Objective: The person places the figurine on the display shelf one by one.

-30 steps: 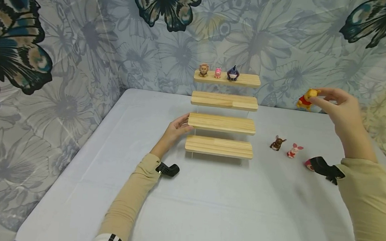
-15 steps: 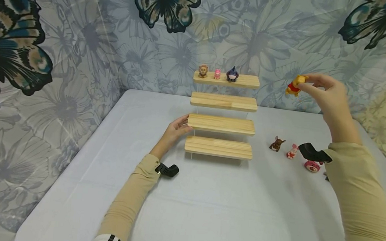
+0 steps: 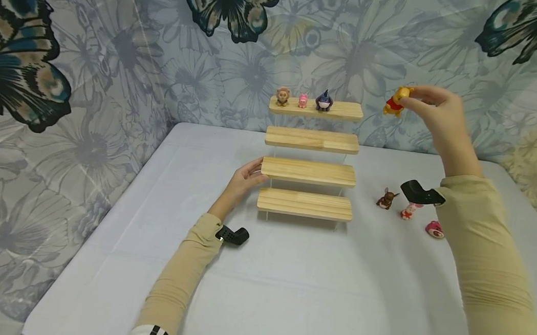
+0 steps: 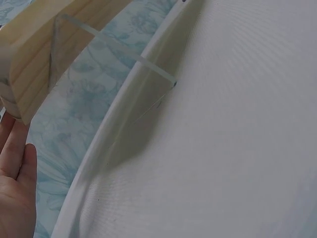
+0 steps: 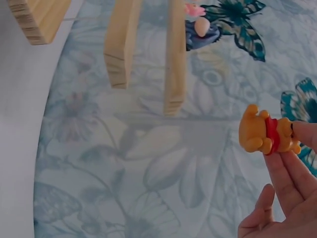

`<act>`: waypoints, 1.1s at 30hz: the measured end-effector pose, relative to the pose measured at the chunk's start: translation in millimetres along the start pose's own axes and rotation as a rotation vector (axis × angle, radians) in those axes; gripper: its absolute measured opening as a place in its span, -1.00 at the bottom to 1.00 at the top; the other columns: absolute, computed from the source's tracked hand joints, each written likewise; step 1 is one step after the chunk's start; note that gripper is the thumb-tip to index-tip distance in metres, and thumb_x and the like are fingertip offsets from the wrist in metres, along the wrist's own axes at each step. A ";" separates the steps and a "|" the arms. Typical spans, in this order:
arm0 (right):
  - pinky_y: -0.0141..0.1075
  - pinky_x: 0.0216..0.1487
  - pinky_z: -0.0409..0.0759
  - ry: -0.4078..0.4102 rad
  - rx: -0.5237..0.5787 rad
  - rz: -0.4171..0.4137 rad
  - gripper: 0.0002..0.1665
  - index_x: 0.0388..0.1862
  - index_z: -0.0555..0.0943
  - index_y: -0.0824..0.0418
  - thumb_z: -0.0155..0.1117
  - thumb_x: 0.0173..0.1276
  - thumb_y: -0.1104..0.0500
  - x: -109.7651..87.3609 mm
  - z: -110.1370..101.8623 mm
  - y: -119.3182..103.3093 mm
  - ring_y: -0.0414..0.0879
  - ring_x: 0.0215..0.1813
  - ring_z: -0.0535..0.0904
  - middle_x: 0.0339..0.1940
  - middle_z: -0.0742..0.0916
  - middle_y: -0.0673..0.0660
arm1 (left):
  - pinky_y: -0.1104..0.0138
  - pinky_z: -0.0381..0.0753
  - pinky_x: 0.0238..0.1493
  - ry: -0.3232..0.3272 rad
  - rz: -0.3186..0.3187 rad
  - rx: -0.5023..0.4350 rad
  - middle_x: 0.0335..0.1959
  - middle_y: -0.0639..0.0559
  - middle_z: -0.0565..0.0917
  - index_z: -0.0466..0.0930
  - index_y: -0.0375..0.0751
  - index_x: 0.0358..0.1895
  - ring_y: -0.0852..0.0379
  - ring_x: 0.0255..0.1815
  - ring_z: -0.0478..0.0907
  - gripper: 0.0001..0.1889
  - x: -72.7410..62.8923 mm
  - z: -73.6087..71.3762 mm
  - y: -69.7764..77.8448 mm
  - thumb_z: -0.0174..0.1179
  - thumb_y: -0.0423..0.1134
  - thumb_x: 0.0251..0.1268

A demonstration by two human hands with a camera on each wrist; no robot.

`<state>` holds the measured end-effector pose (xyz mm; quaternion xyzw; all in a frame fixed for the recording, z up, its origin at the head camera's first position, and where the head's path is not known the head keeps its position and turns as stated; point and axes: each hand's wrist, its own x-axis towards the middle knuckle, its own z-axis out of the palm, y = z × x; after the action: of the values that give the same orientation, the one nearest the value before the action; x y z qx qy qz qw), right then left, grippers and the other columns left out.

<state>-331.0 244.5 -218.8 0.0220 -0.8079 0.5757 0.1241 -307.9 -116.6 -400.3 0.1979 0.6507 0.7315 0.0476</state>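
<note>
My right hand (image 3: 440,114) pinches a small yellow bear figurine in a red shirt (image 3: 394,101) by its head, high up to the right of a stepped display stand. In the right wrist view the bear (image 5: 265,131) lies sideways between thumb and fingertips. At the left end of the stand's third shelf from the top (image 3: 309,171), my left hand (image 3: 245,181) touches the wood. Its fingers (image 4: 14,153) look straight in the left wrist view. Along the top shelf (image 3: 341,110) stand a lion figurine (image 3: 282,96), a pink figurine (image 3: 303,101) and a dark blue donkey figurine (image 3: 324,101).
Right of the stand, a brown figurine (image 3: 387,199), a pink piglet figurine (image 3: 409,212) and a round pink figurine (image 3: 434,229) rest on the white tablecloth (image 3: 298,292). Other wooden shelves (image 3: 312,139) (image 3: 305,204) step down on clear supports. A butterfly-patterned cloth (image 3: 251,79) hangs behind.
My right hand has carried the bear figurine leftward and up toward the top shelf's height. My left hand has stayed at the shelf's end.
</note>
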 end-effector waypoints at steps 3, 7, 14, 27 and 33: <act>-0.21 0.22 0.06 -0.003 0.030 0.027 -0.55 -0.01 0.59 0.09 0.35 0.09 0.03 5.3 3.2 -1.3 -0.26 0.04 0.30 -0.13 0.59 -0.07 | 0.27 0.33 0.11 -0.005 0.003 0.000 0.18 -0.29 0.30 0.10 -0.41 0.31 -0.07 0.13 0.33 -0.40 0.0 -0.4 0.9 0.08 -0.44 0.20; -0.17 0.25 0.02 -0.020 -0.004 0.026 -0.53 0.01 0.58 0.09 0.34 0.10 0.01 11.7 7.0 -3.6 -0.25 0.05 0.30 -0.14 0.59 -0.08 | 0.26 0.32 0.12 -0.015 0.002 -0.007 0.19 -0.32 0.27 0.08 -0.42 0.31 -0.10 0.15 0.31 -0.38 0.8 -0.4 2.1 0.12 -0.40 0.20; -0.18 0.26 0.03 -0.045 -0.022 0.032 -0.50 0.01 0.57 0.08 0.36 0.06 -0.02 22.2 19.7 -10.8 -0.23 0.05 0.32 -0.16 0.61 -0.09 | 0.26 0.32 0.12 -0.014 0.004 -0.016 0.20 -0.33 0.26 0.08 -0.43 0.31 -0.09 0.15 0.30 -0.37 2.3 -1.1 4.6 0.13 -0.38 0.20; -0.16 0.23 0.10 -0.090 -0.053 0.057 -0.50 0.07 0.54 0.10 0.30 0.14 -0.01 36.3 59.1 -2.5 -0.08 0.15 0.30 -0.06 0.59 -0.06 | 0.27 0.33 0.11 -0.005 -0.004 -0.023 0.19 -0.33 0.27 0.07 -0.45 0.31 -0.10 0.15 0.31 -0.38 0.4 -1.0 3.4 0.11 -0.41 0.20; -0.17 0.25 0.12 -0.095 -0.077 0.067 -0.47 0.11 0.51 0.14 0.26 0.17 -0.02 38.9 67.7 0.6 -0.06 0.15 0.30 -0.05 0.58 -0.04 | 0.27 0.32 0.12 -0.001 -0.005 -0.018 0.19 -0.33 0.29 0.09 -0.45 0.30 -0.09 0.14 0.32 -0.39 0.3 -1.1 1.5 0.11 -0.43 0.20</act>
<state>-380.6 185.5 -231.3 0.0174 -0.8347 0.5463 0.0671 -308.3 -117.8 -398.9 0.1962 0.6444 0.7373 0.0515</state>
